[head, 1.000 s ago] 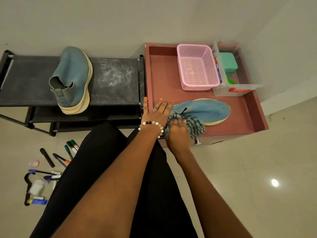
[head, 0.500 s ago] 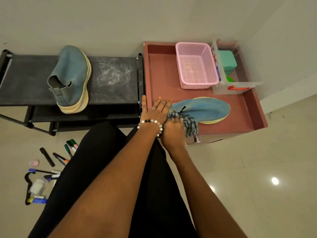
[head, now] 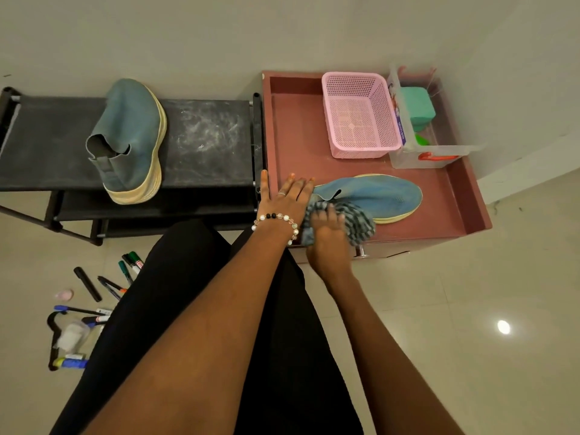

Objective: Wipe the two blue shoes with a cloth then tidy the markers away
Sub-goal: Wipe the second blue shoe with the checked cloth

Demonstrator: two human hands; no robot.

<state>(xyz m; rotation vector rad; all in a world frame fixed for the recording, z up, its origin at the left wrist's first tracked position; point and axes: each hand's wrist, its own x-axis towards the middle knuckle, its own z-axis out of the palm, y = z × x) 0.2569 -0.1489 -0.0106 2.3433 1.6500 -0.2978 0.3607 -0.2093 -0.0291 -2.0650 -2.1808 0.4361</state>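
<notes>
One blue shoe (head: 379,193) lies on its side on the maroon cabinet top (head: 298,146). My right hand (head: 328,229) presses a striped grey cloth (head: 359,221) against the shoe's heel end. My left hand (head: 287,194), wearing a bead bracelet, lies flat with fingers spread at the shoe's heel, on the cabinet's left edge. The second blue shoe (head: 131,139) rests on the black shoe rack (head: 204,142) to the left. Several markers (head: 125,271) lie scattered on the floor at lower left.
A pink basket (head: 361,114) and a clear box (head: 417,146) holding a green block stand at the back of the cabinet top. A black hanger (head: 53,340), a small pink object (head: 64,294) and a plastic bag lie among the markers. My black-clad legs fill the centre.
My right hand with the cloth slid left toward the heel, then back right along the shoe. My left hand stays flat in place.
</notes>
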